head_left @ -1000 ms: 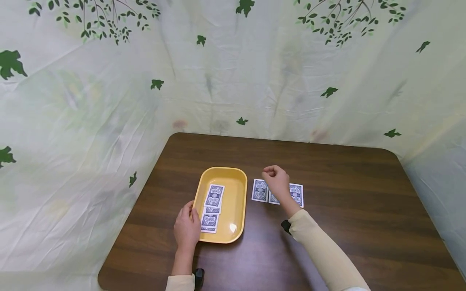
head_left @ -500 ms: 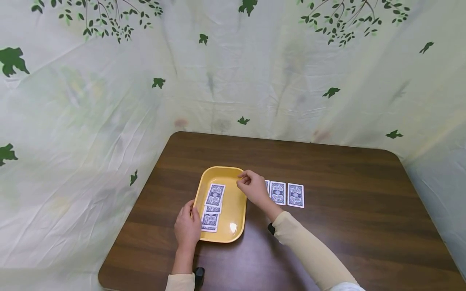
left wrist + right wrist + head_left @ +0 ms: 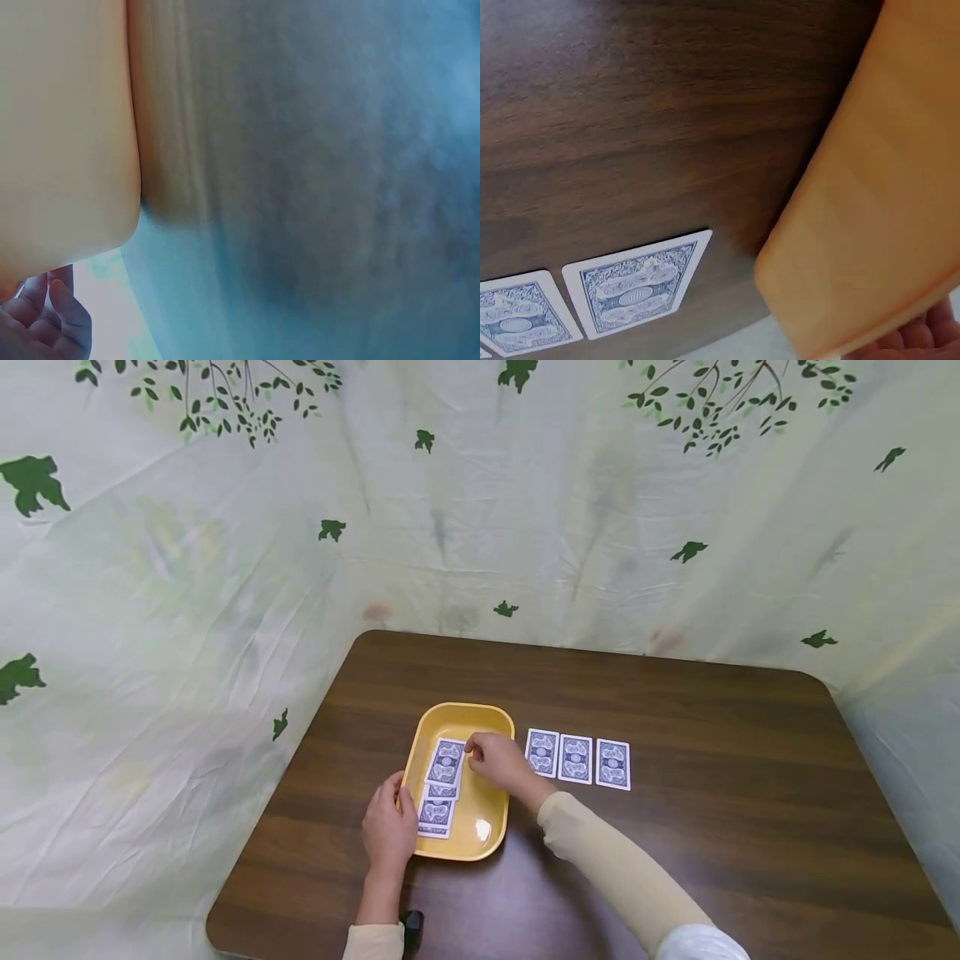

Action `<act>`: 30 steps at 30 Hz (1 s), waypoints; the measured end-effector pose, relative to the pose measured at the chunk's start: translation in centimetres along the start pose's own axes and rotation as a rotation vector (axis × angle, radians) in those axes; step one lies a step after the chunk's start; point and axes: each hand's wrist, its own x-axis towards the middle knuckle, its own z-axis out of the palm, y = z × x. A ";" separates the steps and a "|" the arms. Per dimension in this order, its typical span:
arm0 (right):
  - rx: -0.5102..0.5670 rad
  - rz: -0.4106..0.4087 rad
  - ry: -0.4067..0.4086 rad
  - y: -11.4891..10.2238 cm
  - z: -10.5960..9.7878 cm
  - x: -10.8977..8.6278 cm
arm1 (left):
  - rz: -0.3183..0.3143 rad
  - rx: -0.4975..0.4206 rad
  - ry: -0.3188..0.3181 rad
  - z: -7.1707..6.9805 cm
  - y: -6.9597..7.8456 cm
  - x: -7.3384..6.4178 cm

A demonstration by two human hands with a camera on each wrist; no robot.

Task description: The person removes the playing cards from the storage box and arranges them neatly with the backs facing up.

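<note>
In the head view my left hand (image 3: 389,819) grips the left rim of a yellow tray (image 3: 487,806). The left wrist view shows the fingers (image 3: 71,315) at the tray's edge. Several blue-backed playing cards lie face down and overlapping inside it, with a top card (image 3: 446,762) uppermost. Over the tray, my right hand (image 3: 498,761) has its loosely curled fingertips beside that card's right edge. Whether they touch it is hard to see. No card shows lifted between them.
Right of the tray, a row of three face-down playing cards, a left card (image 3: 542,752), a middle card (image 3: 575,759) and a right card (image 3: 613,764), lies on the brown wooden table (image 3: 720,827). A pale leaf-print cloth (image 3: 570,510) hangs behind the table.
My right hand has moved left from above the row of cards, across the tray's right rim, to the top card inside. The row is uncovered. My left hand stays on the rim.
</note>
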 end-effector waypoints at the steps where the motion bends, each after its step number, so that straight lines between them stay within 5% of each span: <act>1: -0.016 -0.007 -0.005 0.0 0.2 0.1 | -0.003 0.000 0.002 0.0 0.0 0.0; 15: -0.101 0.120 -0.064 -0.8 1.6 1.5 | -0.005 -0.008 0.000 -0.2 0.0 0.0; 30: -0.315 0.205 -0.157 -0.8 2.5 2.1 | 0.004 -0.019 0.016 0.0 -0.1 -0.2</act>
